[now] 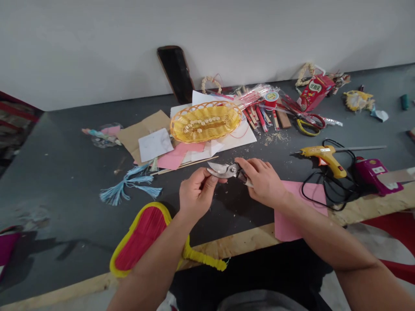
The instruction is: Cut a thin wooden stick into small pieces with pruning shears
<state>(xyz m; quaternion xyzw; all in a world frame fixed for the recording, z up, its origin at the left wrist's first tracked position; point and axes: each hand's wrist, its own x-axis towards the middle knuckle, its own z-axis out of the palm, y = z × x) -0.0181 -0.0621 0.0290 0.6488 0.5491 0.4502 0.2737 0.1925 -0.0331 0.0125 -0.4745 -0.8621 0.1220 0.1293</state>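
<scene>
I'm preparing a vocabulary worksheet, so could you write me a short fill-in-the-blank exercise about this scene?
The right hand holds the pruning shears by their ____.
The tassels are ____ in colour.
The phone leans against the ____.
The glue gun has a ____ body.

Missing words: handles; blue; wall; yellow.

At two o'clock the red carton [311, 101] bears the characters 优酸乳 [315, 87], while the print on the red spool [271, 104], nearer one o'clock, and yellow glue gun [324, 154], at three, is too small to read.
</scene>
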